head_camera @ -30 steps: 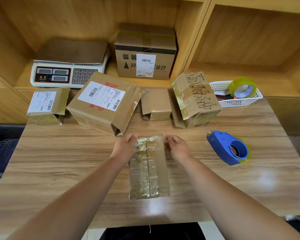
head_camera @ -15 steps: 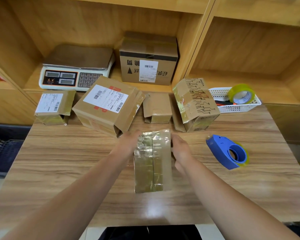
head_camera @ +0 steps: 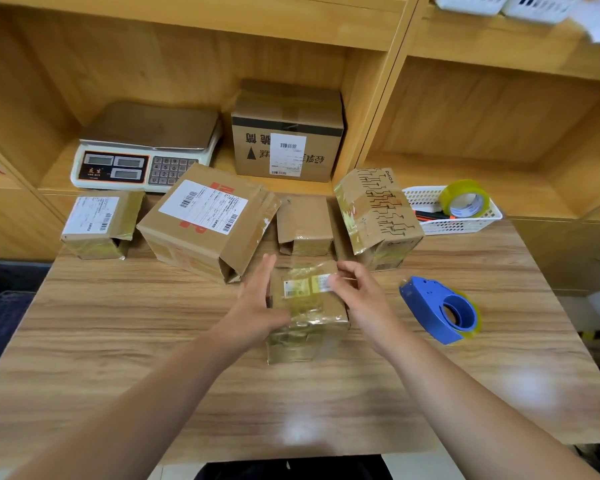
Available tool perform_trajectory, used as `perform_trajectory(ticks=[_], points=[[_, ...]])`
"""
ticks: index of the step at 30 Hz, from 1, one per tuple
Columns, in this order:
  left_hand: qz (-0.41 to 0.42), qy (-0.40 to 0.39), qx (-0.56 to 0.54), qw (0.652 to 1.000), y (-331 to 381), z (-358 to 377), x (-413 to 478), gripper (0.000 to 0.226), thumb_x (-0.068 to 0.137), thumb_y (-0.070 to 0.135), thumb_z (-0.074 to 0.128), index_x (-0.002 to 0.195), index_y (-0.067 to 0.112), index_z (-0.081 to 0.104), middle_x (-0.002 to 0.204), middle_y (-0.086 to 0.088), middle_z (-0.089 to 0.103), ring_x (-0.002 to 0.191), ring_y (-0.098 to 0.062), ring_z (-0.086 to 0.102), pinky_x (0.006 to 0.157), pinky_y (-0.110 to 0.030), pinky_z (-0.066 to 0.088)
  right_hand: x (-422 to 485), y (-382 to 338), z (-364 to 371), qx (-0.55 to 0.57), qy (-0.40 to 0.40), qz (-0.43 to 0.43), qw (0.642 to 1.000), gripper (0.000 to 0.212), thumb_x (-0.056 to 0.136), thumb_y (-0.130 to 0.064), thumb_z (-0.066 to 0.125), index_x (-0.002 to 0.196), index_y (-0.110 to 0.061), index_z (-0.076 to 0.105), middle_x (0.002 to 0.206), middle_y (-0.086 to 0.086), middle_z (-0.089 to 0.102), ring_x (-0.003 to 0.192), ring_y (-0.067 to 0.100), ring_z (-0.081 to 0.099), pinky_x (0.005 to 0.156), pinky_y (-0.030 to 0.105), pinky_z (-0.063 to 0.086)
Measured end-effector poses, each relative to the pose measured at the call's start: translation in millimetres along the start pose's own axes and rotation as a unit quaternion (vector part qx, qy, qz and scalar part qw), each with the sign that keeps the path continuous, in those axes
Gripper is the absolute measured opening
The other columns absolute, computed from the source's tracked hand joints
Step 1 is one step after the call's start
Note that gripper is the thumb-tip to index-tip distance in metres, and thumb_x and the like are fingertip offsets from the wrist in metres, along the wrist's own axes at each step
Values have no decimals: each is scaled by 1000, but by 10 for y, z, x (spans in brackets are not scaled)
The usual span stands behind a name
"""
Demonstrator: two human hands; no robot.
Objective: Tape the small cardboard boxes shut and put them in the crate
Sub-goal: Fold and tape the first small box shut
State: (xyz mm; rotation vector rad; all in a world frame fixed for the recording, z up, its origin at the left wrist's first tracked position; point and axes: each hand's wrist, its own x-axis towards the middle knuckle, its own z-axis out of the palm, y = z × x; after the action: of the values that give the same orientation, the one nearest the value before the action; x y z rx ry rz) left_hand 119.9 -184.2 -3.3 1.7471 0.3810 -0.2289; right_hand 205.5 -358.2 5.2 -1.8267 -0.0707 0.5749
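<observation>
- Small cardboard box [head_camera: 309, 306], glossy with tape and carrying a little label on top, sits mid-tabletop [head_camera: 118, 341] right between the two hands.
- Left hand [head_camera: 253, 306] lies flat, fingers straight, pressed against the box's left side.
- Right hand [head_camera: 357, 296] has curled fingers at the far right top corner, thumb by the label. It's blurred, so I cannot tell whether it pinches that corner or only touches it.
- This looks like checking or turning the box. To do it well, steady it with the flat hand, find the open seam and bring it uppermost before taping.
- Blue tape dispenser [head_camera: 440, 310] lies just right of the right hand, an easy reach.
- Four more boxes line the far edge, near to hand: a labelled small one [head_camera: 101, 223], a big labelled one [head_camera: 208, 223], a plain small one [head_camera: 305, 223] and a printed one [head_camera: 378, 216].
- Beyond are a white basket [head_camera: 426, 199] holding a tape roll [head_camera: 465, 199], and a scale [head_camera: 146, 147].
- Dark crate [head_camera: 0, 313] shows low at the left, well apart, probably where it goes next.
</observation>
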Motion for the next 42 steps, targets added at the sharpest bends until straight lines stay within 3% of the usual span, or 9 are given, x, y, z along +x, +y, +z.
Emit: perform_trajectory(ticks=[4, 9, 13, 16, 23, 27, 30, 35, 42], points=[[30, -39, 61, 997, -39, 20, -17, 108, 73, 9, 66, 150, 41, -3, 153, 30, -9, 145, -4, 3, 117, -41, 22, -37, -43, -41, -191, -70, -57, 978, 83, 77, -39, 76, 145, -25, 29, 136, -8, 34, 123, 7, 36, 94, 15, 35], [30, -30, 117, 992, -67, -16, 74, 125, 49, 62, 75, 149, 41, 3, 148, 13, 15, 139, -14, 20, 113, -45, 29, 37, -76, -50, -284, -145, -60, 946, 122, 59, -44, 85, 150, -37, 4, 154, -10, 10, 143, 14, 5, 118, 44, 17], [28, -11, 153, 988, -85, -67, 184, 122, 42, 66, 77, 145, 47, 15, 143, 6, 24, 133, -17, 29, 110, -46, 32, 68, -130, -27, -312, -135, -106, 934, 92, 68, -38, 83, 142, -28, 30, 124, -14, 28, 128, 10, 24, 108, 29, 26], [48, -8, 149, 988, -54, -78, 237, 100, 53, 49, 87, 138, 44, 35, 127, 8, 34, 124, -12, 34, 106, -36, 33, 101, -144, 5, -316, -114, -116, 935, 77, 70, -35, 83, 132, -25, 40, 117, -12, 32, 122, 9, 29, 98, 24, 29], [58, 6, 112, 992, 3, -74, 319, 57, 70, 25, 83, 115, 38, 50, 122, 5, 42, 118, -10, 39, 100, -30, 34, 214, -169, 42, -316, -89, -125, 936, 53, 74, -34, 79, 115, -19, 50, 104, -15, 42, 111, 9, 34, 83, 23, 29], [63, 37, 45, 996, 6, -53, 351, 35, 77, 18, 78, 105, 28, 61, 113, 9, 50, 106, -3, 48, 82, -12, 40, 254, -188, 66, -309, -76, -123, 940, 40, 76, -33, 79, 101, -19, 50, 93, -23, 40, 103, 6, 36, 73, 21, 32], [47, 73, 8, 996, -28, -24, 401, 18, 81, 22, 74, 97, 22, 66, 108, 9, 57, 103, -4, 53, 92, -25, 43, 298, -178, 68, -306, -71, -123, 941, 35, 75, -35, 79, 87, -23, 48, 89, -15, 46, 92, 7, 41, 66, 17, 31], [57, 119, 19, 991, -7, 28, 418, 8, 82, 21, 73, 84, 23, 66, 98, 7, 57, 94, -2, 54, 79, -15, 38, 361, -188, 111, -287, -42, -121, 949, 39, 75, -35, 78, 66, -25, 42, 69, -11, 44, 63, 4, 39, 56, 27, 29], [83, 131, 2, 988, 14, 53, 438, 21, 84, 12, 69, 70, 26, 63, 85, 8, 53, 79, 1, 53, 72, -15, 37, 396, -179, 152, -248, -20, -111, 962, 36, 88, -27, 67, 61, -20, 43, 61, -6, 47, 59, 11, 42, 60, 29, 35]])
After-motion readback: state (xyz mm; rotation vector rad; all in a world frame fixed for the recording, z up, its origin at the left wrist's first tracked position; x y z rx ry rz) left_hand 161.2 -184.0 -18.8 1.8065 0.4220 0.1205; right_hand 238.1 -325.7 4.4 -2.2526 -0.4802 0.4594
